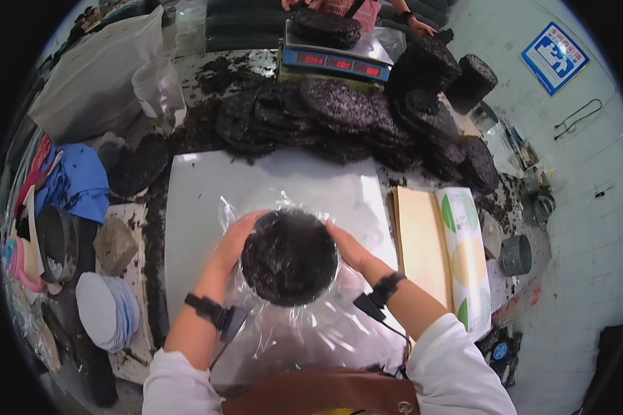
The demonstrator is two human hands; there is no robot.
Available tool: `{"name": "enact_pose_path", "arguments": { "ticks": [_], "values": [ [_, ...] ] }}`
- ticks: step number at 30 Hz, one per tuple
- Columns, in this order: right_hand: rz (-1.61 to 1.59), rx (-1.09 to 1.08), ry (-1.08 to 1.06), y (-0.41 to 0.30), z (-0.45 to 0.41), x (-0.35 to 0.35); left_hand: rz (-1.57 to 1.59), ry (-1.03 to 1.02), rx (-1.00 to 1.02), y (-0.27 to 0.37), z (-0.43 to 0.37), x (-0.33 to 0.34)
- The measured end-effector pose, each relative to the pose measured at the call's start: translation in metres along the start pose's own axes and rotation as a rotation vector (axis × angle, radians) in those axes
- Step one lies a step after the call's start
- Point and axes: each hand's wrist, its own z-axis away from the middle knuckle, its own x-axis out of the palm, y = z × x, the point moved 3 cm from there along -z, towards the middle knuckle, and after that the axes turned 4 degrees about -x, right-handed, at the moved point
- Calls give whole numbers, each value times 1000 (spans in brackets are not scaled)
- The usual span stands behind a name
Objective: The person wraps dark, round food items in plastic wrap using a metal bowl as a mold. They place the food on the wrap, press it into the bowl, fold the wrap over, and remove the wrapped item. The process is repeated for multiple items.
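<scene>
A round black cake point(290, 258) of what looks like dried seaweed sits inside a clear plastic bag over a pale board point(207, 181). My left hand point(240, 236) curves around its left side and my right hand point(345, 244) presses its right side, so the cake is held between both palms through the film. Loose clear plastic film point(311, 332) spreads from the cake towards my brown apron point(316, 391). The fingertips of both hands are partly hidden at the cake's far sides.
Beyond the board lie heaped black discs point(337, 106) and a digital scale point(337, 65) carrying another bundle. A co-worker's hand point(420, 27) touches a tall black stack point(425, 62). Printed roll point(467, 259) and tan board point(420, 244) lie right; white paper discs point(104, 311) and stone block point(115, 245) left.
</scene>
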Motion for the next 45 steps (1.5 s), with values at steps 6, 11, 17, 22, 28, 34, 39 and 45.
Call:
{"name": "enact_pose_path", "arguments": {
  "ticks": [6,11,17,22,28,34,39,45],
  "values": [
    [1191,-780,461,-166,-65,-40,-582,105,180,-20,13,-14],
    [1560,-772,595,-166,-142,-99,-749,241,465,49,39,27],
    [1091,-893,682,-218,-76,-100,-948,128,194,31,38,49],
    [1129,-1235,427,-234,60,4,-377,112,211,55,78,61],
    [1287,-804,-183,-101,103,80,120,136,302,42,65,32],
    [1279,-658,-303,-91,103,88,-252,149,238,28,73,37],
    [1145,-626,-350,-148,82,94,-605,248,405,38,82,31],
    [1382,-618,-203,-78,45,108,-408,102,281,38,41,26]
  ]
}}
